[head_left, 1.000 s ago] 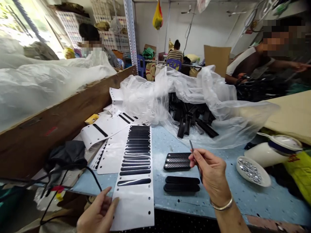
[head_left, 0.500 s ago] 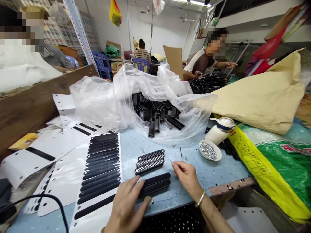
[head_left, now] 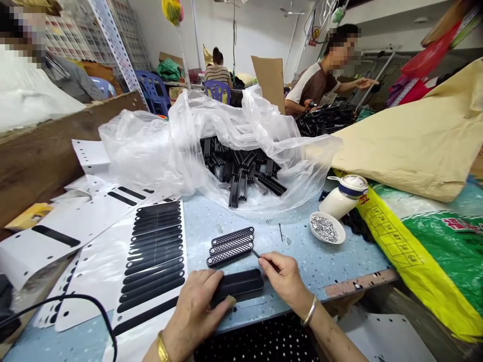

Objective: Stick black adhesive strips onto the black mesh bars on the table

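The smooth black strips lie flat at the near edge of the desk, long axis running left to right with the right end tilted slightly away from the person. Compared with half a second ago, the pair sits closer together and reads as one block, and the left hand has slid further over its left end, thumb tip against the near edge, fingers curled down on top, gripping that end. The right hand has moved left and now sits just beside the strips' right end; its fingers are pinched on a thin dark pin, which points up and left toward the three grid-textured strips. Earlier that hand held the pinch further from the strips. The textured strips lie just beyond the smooth ones, parallel to them. To the left lies a white backing sheet carrying rows of black strips. Beyond, a clear plastic bag holds a heap of black parts. To the right stands a small white dish of metal bits, and beside it a white container.
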Motion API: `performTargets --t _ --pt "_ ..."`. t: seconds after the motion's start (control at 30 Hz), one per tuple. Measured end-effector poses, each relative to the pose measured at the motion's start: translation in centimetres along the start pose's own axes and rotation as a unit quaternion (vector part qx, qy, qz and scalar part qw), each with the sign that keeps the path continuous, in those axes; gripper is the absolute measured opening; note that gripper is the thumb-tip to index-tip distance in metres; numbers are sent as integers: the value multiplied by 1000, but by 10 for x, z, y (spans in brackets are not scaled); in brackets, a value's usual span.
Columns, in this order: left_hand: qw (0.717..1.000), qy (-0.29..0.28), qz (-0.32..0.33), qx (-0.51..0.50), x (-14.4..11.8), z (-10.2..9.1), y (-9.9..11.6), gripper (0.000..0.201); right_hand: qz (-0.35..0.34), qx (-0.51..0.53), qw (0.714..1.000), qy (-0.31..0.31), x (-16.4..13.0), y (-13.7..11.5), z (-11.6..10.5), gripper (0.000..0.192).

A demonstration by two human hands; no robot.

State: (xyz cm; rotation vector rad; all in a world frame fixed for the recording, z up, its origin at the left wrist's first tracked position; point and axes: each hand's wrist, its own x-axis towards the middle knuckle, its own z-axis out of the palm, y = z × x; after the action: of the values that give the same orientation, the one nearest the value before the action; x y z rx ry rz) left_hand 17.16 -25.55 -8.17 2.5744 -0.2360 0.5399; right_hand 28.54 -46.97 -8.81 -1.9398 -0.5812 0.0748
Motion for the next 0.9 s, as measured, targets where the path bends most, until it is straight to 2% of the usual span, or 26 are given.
performTargets --t 0.07,0.13,0.2,0.27,0.33,0.43,0.5,0.57,0.67,0.8,0.9 --pt "999 38 4 -10 2 -5 3 41 -15 -19 1000 17 3 0 -7 25" --pt "996 83 -9 -34 8 -12 10 36 -46 -44 998 8 4 -6 -12 24" --pt "990 96 -67 -84 18 -19 20 25 -91 -75 993 -28 3 -18 -14 23" --pt "973 64 -157 -159 29 -23 28 17 -142 -107 981 -75 0 -33 -12 22" --pt "938 1 -238 -251 38 -23 34 20 -186 -135 968 -105 -2 -44 -8 22" --pt "857 -68 -319 -400 42 -17 33 31 -221 -157 956 -116 -3 -51 -3 21" --pt "807 -60 -353 -469 40 -14 29 33 -226 -148 956 -111 -3 -49 -3 20" --pt "779 -33 -372 -504 36 -14 22 34 -232 -130 960 -91 -1 -46 -5 22" --pt "762 -8 -381 -524 34 -19 14 34 -240 -117 962 -63 2 -42 -8 16" --pt "752 -17 -381 -538 38 -23 11 34 -243 -124 959 -74 5 -40 -5 15" --pt "760 -21 -380 -526 42 -24 11 36 -256 -123 957 -63 9 -38 0 17"
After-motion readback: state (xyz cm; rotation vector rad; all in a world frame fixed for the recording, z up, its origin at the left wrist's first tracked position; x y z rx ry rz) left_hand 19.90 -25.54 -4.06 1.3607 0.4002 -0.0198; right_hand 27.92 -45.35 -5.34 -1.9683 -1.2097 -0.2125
